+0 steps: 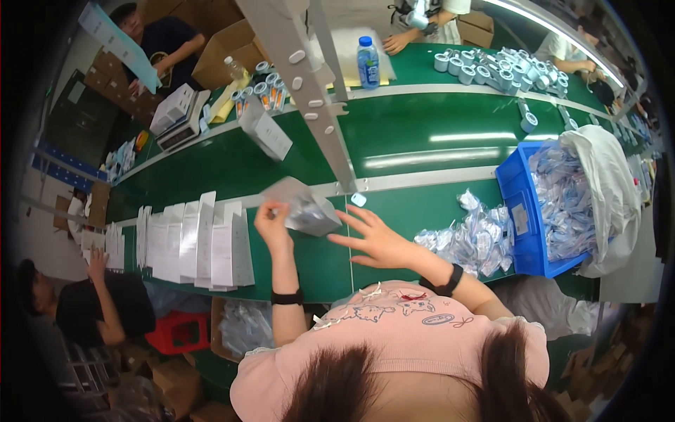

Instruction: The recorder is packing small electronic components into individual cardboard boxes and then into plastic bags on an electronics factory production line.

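Note:
My left hand (271, 221) pinches the near left side of a small whitish box (306, 211), which is tilted and blurred by motion. To the right of it, my right hand (376, 239) has its fingers spread, with the fingertips close to the box's right end; whether they touch it I cannot tell. A row of white boxes (225, 246) stands upright on the green table to the left. Clear-bagged small white and blue parts (474, 235) lie heaped right of my right hand. Beyond my fingers rests a small pale-blue square piece (358, 200).
A blue bin (519, 218) full of bagged parts stands at the right, a white cloth (605, 204) over its side. One white box (266, 133) lies on the green belt behind a metal post (309, 91). A blue bottle (368, 63) and white handheld devices (506, 69) sit farther back, near co-workers.

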{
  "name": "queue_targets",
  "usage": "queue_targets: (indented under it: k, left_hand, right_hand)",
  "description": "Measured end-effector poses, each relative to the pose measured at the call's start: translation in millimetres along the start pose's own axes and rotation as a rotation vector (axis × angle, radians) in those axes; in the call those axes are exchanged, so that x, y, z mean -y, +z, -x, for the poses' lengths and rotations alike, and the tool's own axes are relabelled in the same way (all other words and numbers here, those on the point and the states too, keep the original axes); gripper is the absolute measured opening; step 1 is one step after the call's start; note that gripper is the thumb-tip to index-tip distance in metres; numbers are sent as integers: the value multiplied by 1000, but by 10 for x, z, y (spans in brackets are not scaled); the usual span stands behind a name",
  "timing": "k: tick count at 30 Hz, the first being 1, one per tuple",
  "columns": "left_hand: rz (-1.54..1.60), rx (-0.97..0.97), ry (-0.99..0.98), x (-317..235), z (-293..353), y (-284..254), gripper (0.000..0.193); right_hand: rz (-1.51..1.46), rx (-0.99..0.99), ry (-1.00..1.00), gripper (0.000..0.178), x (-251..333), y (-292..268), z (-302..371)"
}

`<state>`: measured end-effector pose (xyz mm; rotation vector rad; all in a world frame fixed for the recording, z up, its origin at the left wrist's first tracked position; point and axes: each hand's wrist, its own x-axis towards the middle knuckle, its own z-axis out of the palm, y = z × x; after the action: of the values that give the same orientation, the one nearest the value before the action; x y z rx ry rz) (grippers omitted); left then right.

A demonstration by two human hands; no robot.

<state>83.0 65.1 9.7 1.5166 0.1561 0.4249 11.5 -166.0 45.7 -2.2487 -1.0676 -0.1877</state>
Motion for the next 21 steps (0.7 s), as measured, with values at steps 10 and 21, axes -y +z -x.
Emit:
queue_targets:
  k: [10, 21]
  left_hand:
    - [-133, -313, 184, 694, -1686, 445, 18]
    - [-1591, -279, 351, -653, -846, -182, 80]
  right_hand:
    - [215, 250, 732, 64, -505, 21, 1065]
    - [201, 661, 847, 69, -663, 529, 1121]
